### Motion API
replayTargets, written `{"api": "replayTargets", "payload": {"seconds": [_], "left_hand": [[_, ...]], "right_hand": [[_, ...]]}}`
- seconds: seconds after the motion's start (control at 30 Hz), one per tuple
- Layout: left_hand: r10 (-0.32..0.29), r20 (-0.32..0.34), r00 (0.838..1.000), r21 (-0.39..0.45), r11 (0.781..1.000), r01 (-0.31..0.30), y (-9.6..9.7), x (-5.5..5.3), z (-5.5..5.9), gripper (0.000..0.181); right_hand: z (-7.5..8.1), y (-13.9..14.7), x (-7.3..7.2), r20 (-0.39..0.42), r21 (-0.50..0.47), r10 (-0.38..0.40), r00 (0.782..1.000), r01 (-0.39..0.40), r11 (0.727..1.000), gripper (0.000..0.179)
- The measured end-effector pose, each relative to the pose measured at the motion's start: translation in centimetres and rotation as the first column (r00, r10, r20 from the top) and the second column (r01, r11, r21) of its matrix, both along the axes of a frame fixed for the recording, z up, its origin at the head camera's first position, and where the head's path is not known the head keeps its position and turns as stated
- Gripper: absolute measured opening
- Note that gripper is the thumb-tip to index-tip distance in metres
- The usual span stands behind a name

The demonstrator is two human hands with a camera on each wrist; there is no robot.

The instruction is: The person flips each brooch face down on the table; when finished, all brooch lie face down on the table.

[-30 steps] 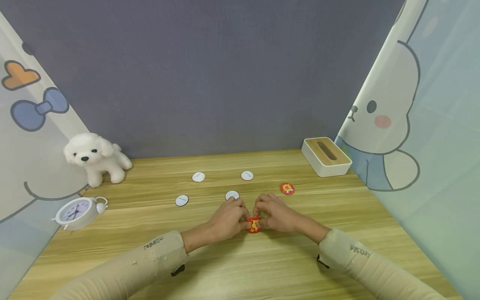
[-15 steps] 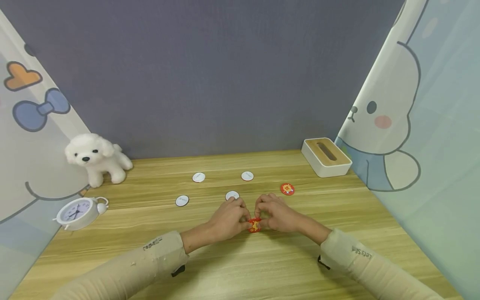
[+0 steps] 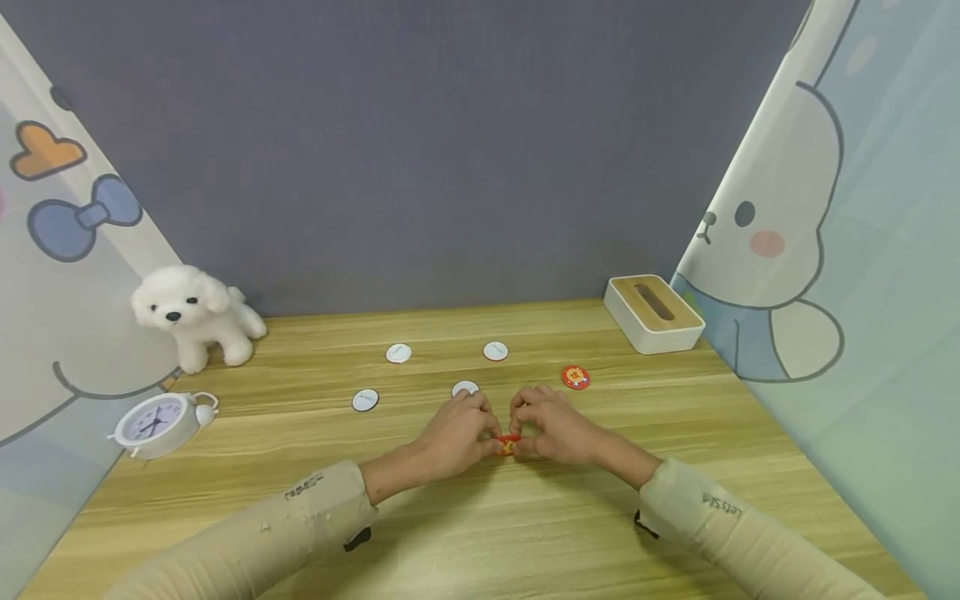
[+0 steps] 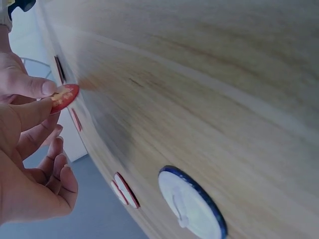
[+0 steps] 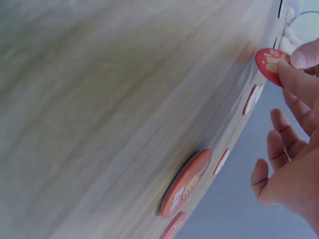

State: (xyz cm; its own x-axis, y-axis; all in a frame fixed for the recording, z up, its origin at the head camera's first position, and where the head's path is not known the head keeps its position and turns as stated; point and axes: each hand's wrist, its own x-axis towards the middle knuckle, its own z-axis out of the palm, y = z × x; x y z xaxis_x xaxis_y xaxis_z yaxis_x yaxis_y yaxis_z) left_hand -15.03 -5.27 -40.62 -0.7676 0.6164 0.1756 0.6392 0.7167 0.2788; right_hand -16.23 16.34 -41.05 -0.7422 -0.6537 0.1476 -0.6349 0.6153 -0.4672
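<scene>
A round red badge (image 3: 507, 446) with a yellow pattern is held between both hands, low in the middle of the head view. My left hand (image 3: 456, 435) pinches its left edge with thumb and fingertips. On the opposite edge, my right hand (image 3: 558, 428) pinches it the same way. Both wrist views show the badge (image 4: 69, 94) tilted and raised off the tabletop. The fingers cover part of its face. Just beyond the left hand lies a white-faced disc (image 3: 465, 388), partly hidden by that hand. Another red badge (image 3: 576, 377) lies face up beyond the right hand.
More white-faced discs lie on the wooden table (image 3: 420, 542): a left disc (image 3: 365, 400) and two farther back (image 3: 399, 353). A white alarm clock (image 3: 160, 425) and plush dog (image 3: 197, 315) stand left. A white box with a slotted wooden lid (image 3: 654, 314) sits back right.
The badge between the hands has tilted, so its visible face looks narrower than before. Both hands stay almost in place. The other discs have not moved.
</scene>
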Motion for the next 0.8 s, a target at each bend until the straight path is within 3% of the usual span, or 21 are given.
{"api": "replayTargets", "payload": {"seconds": [0.23,0.47,0.8], "left_hand": [[-0.024,-0.009,1.0,-0.004,1.0,0.024,-0.07,-0.08,0.09,0.016],[-0.019,0.011,1.0,-0.005,1.0,0.019,-0.03,-0.05,0.15,0.013],[-0.025,0.004,1.0,-0.019,1.0,0.025,0.02,-0.01,0.19,0.015]], "right_hand": [[-0.35,0.12,-0.06,-0.061,-0.021,0.006,0.998,-0.007,1.0,0.014],[-0.68,0.06,-0.08,-0.189,-0.043,0.014,0.982,-0.023,0.999,0.012],[-0.77,0.1,0.06,-0.176,-0.051,0.013,0.984,-0.022,0.998,0.012]]}}
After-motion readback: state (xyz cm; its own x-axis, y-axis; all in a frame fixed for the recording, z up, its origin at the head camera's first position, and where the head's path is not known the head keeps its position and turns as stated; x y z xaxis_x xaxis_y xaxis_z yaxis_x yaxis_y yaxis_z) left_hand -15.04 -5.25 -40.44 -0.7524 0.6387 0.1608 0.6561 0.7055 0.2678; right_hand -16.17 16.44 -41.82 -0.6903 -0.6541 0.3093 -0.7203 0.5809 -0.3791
